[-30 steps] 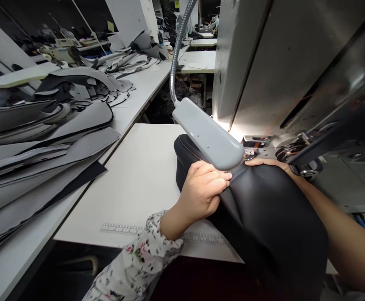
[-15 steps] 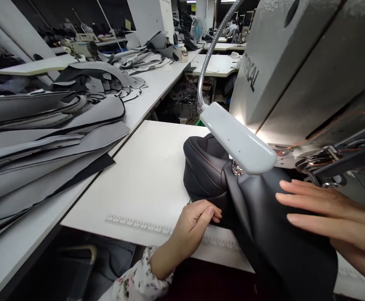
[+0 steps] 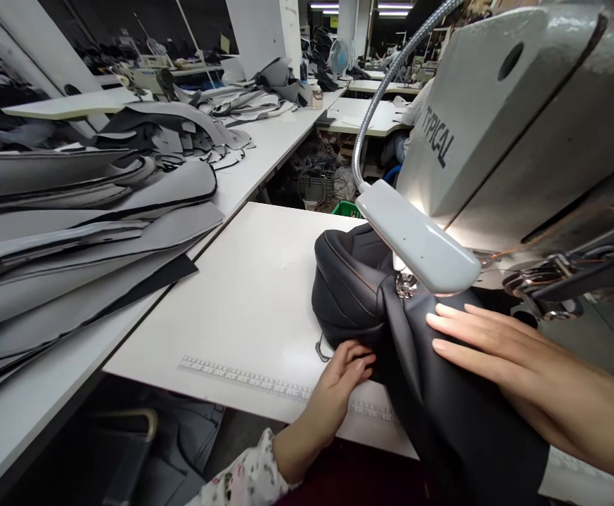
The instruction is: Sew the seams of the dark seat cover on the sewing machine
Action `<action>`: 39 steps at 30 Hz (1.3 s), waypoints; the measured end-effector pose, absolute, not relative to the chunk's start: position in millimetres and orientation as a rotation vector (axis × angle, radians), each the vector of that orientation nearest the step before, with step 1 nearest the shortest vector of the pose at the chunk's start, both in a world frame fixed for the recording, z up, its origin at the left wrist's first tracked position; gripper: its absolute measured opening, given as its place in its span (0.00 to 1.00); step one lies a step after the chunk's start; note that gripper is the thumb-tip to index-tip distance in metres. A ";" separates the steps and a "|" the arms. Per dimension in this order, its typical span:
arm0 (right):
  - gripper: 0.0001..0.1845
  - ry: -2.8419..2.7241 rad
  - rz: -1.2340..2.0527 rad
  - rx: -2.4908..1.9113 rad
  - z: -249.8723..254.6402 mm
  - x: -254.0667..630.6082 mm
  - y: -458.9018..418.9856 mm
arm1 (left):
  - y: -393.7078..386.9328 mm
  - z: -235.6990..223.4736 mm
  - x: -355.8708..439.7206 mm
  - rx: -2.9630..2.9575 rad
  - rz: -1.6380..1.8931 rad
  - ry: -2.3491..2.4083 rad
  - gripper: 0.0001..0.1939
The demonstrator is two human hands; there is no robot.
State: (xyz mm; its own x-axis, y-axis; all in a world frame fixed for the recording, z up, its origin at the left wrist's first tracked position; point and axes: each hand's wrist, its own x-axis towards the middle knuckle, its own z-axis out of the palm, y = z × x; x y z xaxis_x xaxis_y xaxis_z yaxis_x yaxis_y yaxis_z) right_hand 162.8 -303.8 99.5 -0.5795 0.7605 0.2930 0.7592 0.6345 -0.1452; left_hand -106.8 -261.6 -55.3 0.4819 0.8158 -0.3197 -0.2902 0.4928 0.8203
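A black leather-like cover (image 3: 444,393) with orange stitching lies bunched on the sewing machine's white table and drapes over its front edge. Part of it is under the metal presser foot (image 3: 406,284). At the bunched part's lower edge, my left hand (image 3: 335,383) has its fingers curled closed on the black material; the fingertips are partly hidden. My right hand (image 3: 496,348) rests flat on the cover, right of the presser foot, fingers stretched out and holding nothing. The sewing machine (image 3: 475,126) stands above, its needle hidden behind a grey lamp (image 3: 417,235).
A printed ruler strip (image 3: 248,379) runs along the front of the white table (image 3: 222,295). Stacks of grey cut panels (image 3: 90,246) cover the side table at left. The lamp's flexible metal neck (image 3: 373,112) arches over the work. A green basket (image 3: 347,209) sits behind.
My right hand has come down and left onto the cover, nearer the presser foot. My left hand's fingers have moved in against the bunched edge. The view has shifted slightly.
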 end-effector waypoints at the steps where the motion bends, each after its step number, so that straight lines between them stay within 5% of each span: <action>1: 0.34 -2.599 -0.007 -1.197 101.6 159.5 -302.0 | -260.9 -54.8 -104.8 0.807 0.767 0.777 0.31; 6: 0.39 -2.641 0.053 -1.095 98.4 151.0 -285.4 | -253.0 -49.1 -94.2 0.821 0.801 0.776 0.29; 16: 0.23 -2.411 0.011 -1.001 61.0 152.3 -269.4 | -208.5 1.4 -104.4 0.685 1.180 0.817 0.26; 21: 0.12 -2.246 -0.110 -1.025 47.2 135.6 -268.6 | -140.6 18.6 -99.6 1.237 1.234 1.048 0.27; 28: 0.21 -2.312 -0.157 -1.110 47.0 120.5 -278.9 | -115.5 -23.9 -105.9 1.614 1.095 1.152 0.11; 30: 0.23 -2.321 -0.130 -1.115 47.0 124.2 -281.0 | -129.3 -15.4 -128.0 1.687 1.141 1.174 0.14; 35: 0.21 -2.250 -0.217 -1.058 43.4 129.5 -274.4 | -166.5 32.4 -147.7 2.485 0.911 0.432 0.29; 39: 0.17 -2.238 -0.339 -1.033 41.6 129.8 -271.4 | -177.1 48.0 -123.4 2.673 0.756 0.156 0.21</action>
